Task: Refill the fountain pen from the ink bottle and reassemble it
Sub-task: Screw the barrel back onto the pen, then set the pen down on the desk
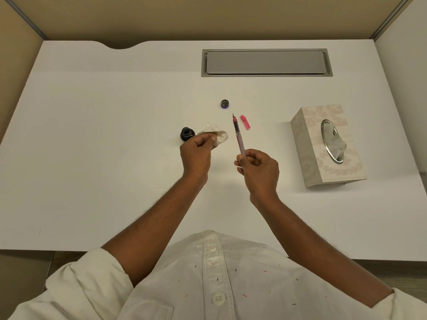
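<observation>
— What's worn?
— A white shirt (pixel 265 285), white buttons (pixel 218 298) down the front, tiny coloured flecks (pixel 244 295) scattered over it.
— Sleeves (pixel 92 278)?
— Rolled thick, well back from the fingers (pixel 254 155); forearms (pixel 161 218) bare.

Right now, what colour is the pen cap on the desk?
Pink: the small plastic pen cap, clearest in head view.

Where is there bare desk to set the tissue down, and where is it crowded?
Widest: the desk left of the ink bottle. Also a strip between the pink cap and the tissue box, and the band between bottle cap and cable tray lid. Crowded: the centre, around bottle, pen, tissue, left hand and right hand.
</observation>
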`<state>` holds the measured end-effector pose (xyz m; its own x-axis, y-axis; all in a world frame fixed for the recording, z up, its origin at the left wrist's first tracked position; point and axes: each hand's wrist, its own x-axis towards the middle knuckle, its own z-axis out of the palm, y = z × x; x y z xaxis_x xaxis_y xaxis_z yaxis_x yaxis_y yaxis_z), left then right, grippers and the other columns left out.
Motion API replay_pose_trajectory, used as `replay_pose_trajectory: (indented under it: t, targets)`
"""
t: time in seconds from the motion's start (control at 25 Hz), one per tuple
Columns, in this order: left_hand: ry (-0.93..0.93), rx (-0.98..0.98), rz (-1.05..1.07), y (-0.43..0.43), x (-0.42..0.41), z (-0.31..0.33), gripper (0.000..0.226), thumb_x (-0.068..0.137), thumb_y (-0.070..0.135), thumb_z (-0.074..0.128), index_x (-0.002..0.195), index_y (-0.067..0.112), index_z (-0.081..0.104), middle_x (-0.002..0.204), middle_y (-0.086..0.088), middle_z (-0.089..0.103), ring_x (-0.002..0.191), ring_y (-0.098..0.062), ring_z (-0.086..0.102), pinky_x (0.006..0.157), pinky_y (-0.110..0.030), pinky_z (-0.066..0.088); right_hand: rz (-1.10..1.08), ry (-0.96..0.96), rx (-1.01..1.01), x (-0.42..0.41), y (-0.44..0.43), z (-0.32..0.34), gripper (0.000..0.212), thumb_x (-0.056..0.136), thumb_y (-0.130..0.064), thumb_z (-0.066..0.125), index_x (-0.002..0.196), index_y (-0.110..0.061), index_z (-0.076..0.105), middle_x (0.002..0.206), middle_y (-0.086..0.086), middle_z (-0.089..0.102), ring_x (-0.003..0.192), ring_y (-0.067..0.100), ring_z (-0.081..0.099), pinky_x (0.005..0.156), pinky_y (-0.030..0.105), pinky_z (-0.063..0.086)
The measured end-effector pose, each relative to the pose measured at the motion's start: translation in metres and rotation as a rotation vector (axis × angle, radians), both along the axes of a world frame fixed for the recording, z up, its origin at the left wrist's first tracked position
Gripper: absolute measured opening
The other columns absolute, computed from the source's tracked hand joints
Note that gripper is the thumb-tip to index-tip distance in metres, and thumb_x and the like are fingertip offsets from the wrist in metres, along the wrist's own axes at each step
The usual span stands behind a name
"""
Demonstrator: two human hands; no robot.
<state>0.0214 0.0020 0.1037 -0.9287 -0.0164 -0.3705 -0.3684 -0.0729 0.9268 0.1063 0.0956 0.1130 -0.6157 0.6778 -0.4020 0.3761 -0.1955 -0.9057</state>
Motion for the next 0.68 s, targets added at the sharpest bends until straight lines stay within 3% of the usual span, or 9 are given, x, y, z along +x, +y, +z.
replay_pose_trajectory:
  t: [0.2, 0.36, 0.48, 0.68]
  targets:
    - [-0.010, -0.043, 0.048, -0.014, 0.001, -0.004, 0.012, 0.080, -0.004, 0.064, 0.089, -0.001, 0.071, 0.086, -0.005, 0.071, 0.079, -0.005, 0.068, 0.084, -0.031, 0.055, -0.002, -0.116, 0.118, -0.009, 0.005, -0.022, 0.007, 0.082, -0.012, 0.070, 0.079, -0.018, 0.067, 0.067, -0.002, 0.067, 0.063, 0.015, 0.061, 0.072, 0.034, 0.056]
    - [-0.024, -0.031, 0.090, -0.021, 0.001, -0.002, 0.008, 0.082, 0.005, 0.065, 0.080, 0.005, 0.073, 0.081, -0.002, 0.073, 0.082, -0.012, 0.068, 0.088, -0.037, 0.055, 0.014, -0.140, 0.153, -0.016, 0.006, -0.034, 0.005, 0.082, -0.011, 0.071, 0.080, -0.014, 0.067, 0.062, -0.004, 0.063, 0.062, 0.015, 0.059, 0.070, 0.032, 0.054]
    - [-0.068, -0.042, 0.105, -0.023, 0.003, 0.001, 0.025, 0.085, 0.024, 0.065, 0.063, 0.017, 0.072, 0.066, 0.006, 0.072, 0.073, -0.009, 0.068, 0.086, -0.034, 0.055, 0.019, -0.141, 0.174, -0.020, 0.007, -0.041, 0.007, 0.082, -0.011, 0.070, 0.079, -0.015, 0.066, 0.061, -0.006, 0.061, 0.061, 0.012, 0.057, 0.065, 0.025, 0.050]
    - [-0.092, -0.074, 0.117, -0.028, 0.007, 0.000, 0.032, 0.084, 0.026, 0.067, 0.053, 0.021, 0.070, 0.060, 0.009, 0.070, 0.068, -0.008, 0.067, 0.088, -0.038, 0.054, 0.027, -0.203, 0.247, -0.025, 0.011, -0.064, 0.004, 0.083, -0.010, 0.069, 0.080, -0.012, 0.067, 0.064, -0.001, 0.062, 0.063, 0.015, 0.057, 0.067, 0.024, 0.046]
